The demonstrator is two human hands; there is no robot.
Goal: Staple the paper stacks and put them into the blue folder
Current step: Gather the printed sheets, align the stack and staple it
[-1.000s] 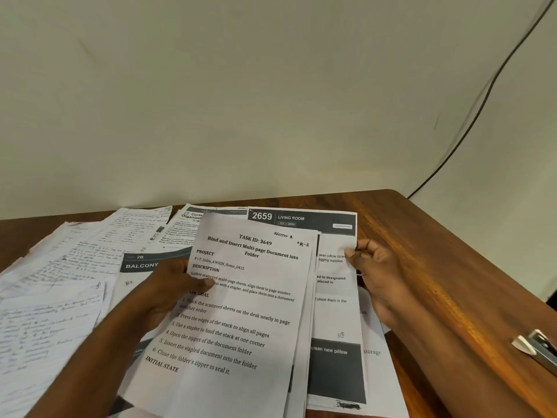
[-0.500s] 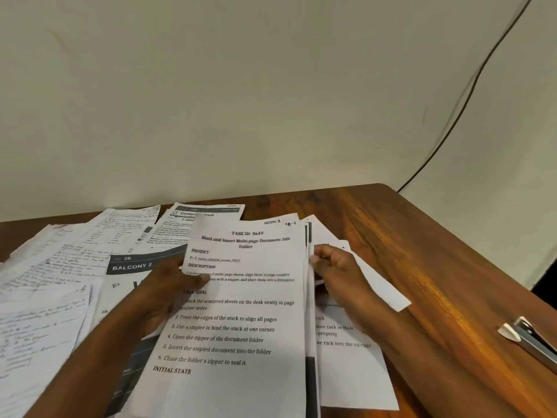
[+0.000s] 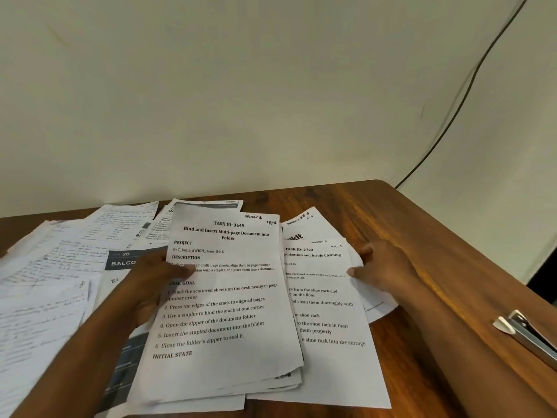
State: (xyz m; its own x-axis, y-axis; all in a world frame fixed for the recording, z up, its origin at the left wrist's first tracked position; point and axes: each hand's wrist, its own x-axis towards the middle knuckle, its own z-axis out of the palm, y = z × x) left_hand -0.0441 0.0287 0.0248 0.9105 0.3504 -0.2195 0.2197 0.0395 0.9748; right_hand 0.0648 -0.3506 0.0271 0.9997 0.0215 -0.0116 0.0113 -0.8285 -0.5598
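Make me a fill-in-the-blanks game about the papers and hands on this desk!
1. The top sheet of the held stack is headed TASK ID: ____.
2. The left hand presses its ____ on that sheet's printed side.
3. The right hand touches the sheet headed TASK ID: ____.
4. The metal stapler lies at the desk's ____ side, untouched.

Missing words: 3649; thumb; 2723; right
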